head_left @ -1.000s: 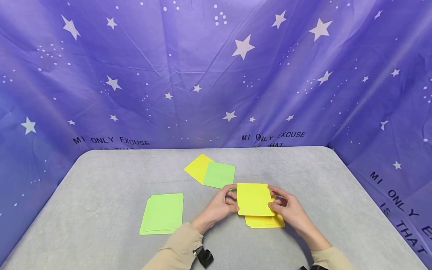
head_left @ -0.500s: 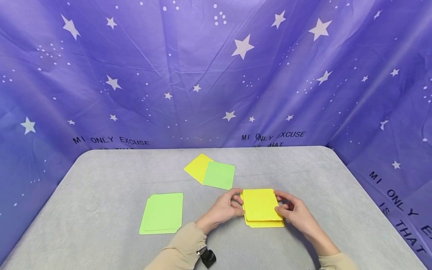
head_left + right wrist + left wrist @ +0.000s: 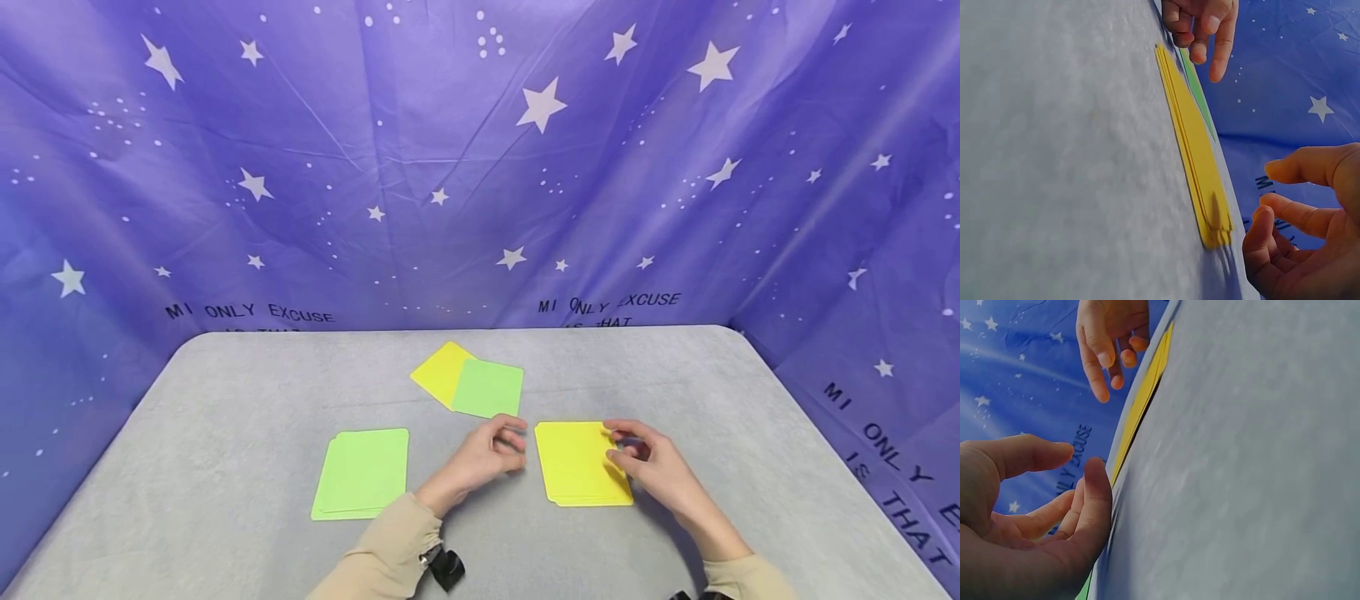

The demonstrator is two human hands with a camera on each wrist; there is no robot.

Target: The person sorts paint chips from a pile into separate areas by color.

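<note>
A stack of yellow square cards (image 3: 577,467) lies on the grey table, its layers slightly offset at the near edge. Just left of it is my left hand (image 3: 480,458), fingers loosely bent and holding nothing. My right hand (image 3: 660,471) hovers at the stack's right edge, thumb and fingers apart and off the cards. In the right wrist view the yellow cards (image 3: 1194,150) lie flat in several layers, with a finger's shadow on top. Seen from the left wrist, the yellow cards (image 3: 1144,397) lie between both hands.
A stack of green square cards (image 3: 362,473) lies to the left. Farther back, a single green card (image 3: 487,388) overlaps a yellow card (image 3: 441,375). The grey table (image 3: 247,383) ends at a purple star-patterned cloth (image 3: 450,150).
The yellow card held in both hands came down onto the yellow stack. Both hands let go; the left hand drew back to the left, and the right stayed near the stack's edge.
</note>
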